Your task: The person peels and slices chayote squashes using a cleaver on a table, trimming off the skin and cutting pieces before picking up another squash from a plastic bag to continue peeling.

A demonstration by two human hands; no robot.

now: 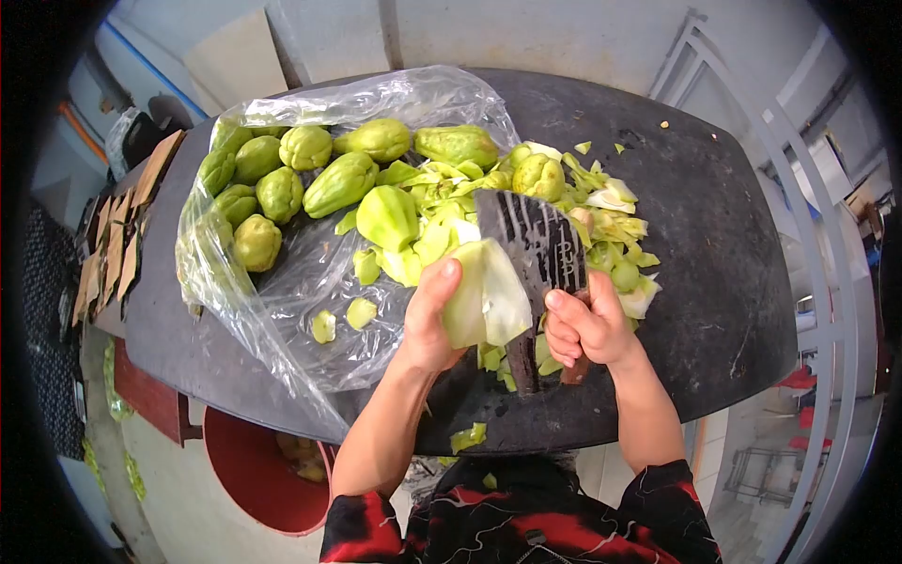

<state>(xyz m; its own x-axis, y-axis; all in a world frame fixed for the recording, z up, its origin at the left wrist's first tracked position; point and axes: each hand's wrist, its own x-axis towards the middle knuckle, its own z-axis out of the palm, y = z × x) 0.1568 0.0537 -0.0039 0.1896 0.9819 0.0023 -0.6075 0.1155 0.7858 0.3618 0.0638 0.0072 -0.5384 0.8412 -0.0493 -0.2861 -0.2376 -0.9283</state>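
My left hand (430,318) grips a pale green chayote (487,293) with a flat, white cut face turned to the right. In my right hand (596,324) is a cleaver (536,235), its wide dark blade wet and streaked, with a brown handle. The blade stands upright just right of and behind the chayote; whether the edge touches it I cannot tell. Behind my hands lies a heap of green peels (434,226) with a peeled-looking chayote (387,218) on it. More peels and cut pieces (615,230) lie right of the blade.
Several whole chayotes (340,184) rest on a clear plastic bag (319,324) at the left of the dark table (709,244). Two small cut slices (361,313) lie on the bag. Below the table's front left edge stands a red bucket (246,470). White metal railing (785,155) runs along the right.
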